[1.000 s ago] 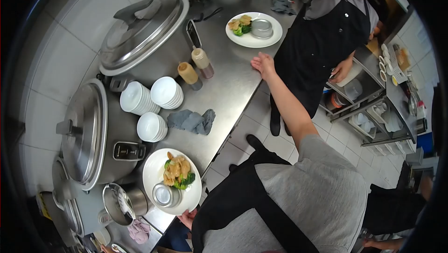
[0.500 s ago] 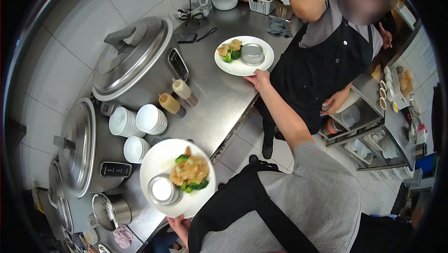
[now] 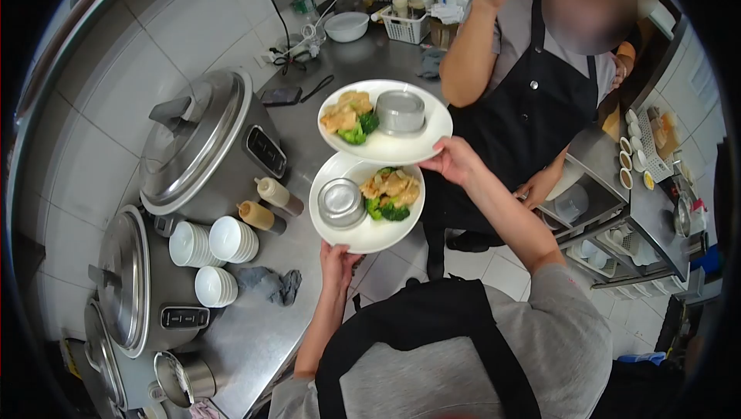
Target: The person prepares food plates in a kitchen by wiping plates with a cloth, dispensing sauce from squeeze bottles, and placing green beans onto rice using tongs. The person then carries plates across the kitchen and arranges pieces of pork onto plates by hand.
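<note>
My left hand [image 3: 336,266] grips the near edge of a white plate [image 3: 361,238]. On it are a round metal mould [image 3: 341,203], sauced pale meat pieces [image 3: 392,185] and broccoli [image 3: 387,209]. My right hand [image 3: 454,161] has hold of a second white plate [image 3: 397,149] by its right rim. This one carries another metal mould [image 3: 400,111], similar sauced pieces [image 3: 346,111] and broccoli [image 3: 355,130]. The two plates are close together, the right-hand one overlapping the far rim of the other in view. What lies under the moulds is hidden.
Large lidded cookers [image 3: 202,141] line the steel counter [image 3: 258,334] on the left. Stacked white bowls [image 3: 233,239], squeeze bottles [image 3: 261,217] and a grey cloth [image 3: 270,285] are beside them. A person in a black apron [image 3: 532,102] stands close by my right hand.
My left hand has brought its plate up and right, off the counter's near side. My right hand has drawn its plate nearer, and the plates now meet in view. The grey cloth is uncovered.
</note>
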Motion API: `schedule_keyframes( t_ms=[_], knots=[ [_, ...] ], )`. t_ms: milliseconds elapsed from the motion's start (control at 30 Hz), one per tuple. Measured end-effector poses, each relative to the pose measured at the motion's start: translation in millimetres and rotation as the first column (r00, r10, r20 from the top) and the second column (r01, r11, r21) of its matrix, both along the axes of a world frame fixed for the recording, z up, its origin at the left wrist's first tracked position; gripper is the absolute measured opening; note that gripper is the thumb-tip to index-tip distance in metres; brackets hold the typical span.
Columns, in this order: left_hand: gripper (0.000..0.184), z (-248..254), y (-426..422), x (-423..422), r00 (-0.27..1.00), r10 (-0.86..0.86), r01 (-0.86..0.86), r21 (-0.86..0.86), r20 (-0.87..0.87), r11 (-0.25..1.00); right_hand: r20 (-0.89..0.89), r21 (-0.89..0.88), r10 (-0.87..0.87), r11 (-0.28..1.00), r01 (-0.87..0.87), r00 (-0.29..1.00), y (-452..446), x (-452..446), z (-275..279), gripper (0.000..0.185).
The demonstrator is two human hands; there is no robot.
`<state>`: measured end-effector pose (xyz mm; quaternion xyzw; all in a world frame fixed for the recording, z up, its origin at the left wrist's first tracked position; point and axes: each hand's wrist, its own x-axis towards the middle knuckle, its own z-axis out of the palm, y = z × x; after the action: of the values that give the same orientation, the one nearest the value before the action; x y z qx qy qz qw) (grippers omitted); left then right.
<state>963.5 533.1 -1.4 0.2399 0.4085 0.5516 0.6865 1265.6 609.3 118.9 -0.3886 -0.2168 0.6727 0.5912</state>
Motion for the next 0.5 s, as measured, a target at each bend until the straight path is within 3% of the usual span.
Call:
schedule_keyframes(
  t_ms=[33,167,233,267,300,333,500],
  knots=[
    [0.053,-3,19,10,1.000,-0.019,0.018,0.018,0.014,1.000,-0.060,-0.003,0.053,0.999,-0.054,0.997,-4,0,1,0.039],
    [0.055,-14,89,39,1.000,-0.015,0.014,0.013,0.017,1.000,0.125,0.027,0.060,0.998,-0.064,0.990,-21,-12,6,0.040],
    [0.046,-10,118,59,0.997,0.005,-0.005,0.002,0.074,1.000,0.159,0.032,0.062,0.997,-0.068,0.985,-27,-16,3,0.041],
    [0.042,-9,134,71,0.930,-0.070,0.049,0.067,0.361,0.997,0.168,0.027,0.057,0.998,-0.062,0.984,-30,-18,0,0.041],
    [0.040,-8,146,79,0.777,-0.150,0.078,0.143,0.611,0.987,0.177,0.021,0.057,0.998,-0.062,0.983,-32,-21,-4,0.041],
    [0.040,-7,155,85,0.628,-0.228,0.106,0.208,0.744,0.972,0.155,0.012,0.044,0.999,-0.046,0.987,-38,-24,-5,0.043],
    [0.040,-15,174,79,0.714,-0.162,0.085,0.145,0.681,0.986,0.152,-0.029,0.120,0.993,-0.117,0.981,-67,-37,-2,0.045]
  ],
)
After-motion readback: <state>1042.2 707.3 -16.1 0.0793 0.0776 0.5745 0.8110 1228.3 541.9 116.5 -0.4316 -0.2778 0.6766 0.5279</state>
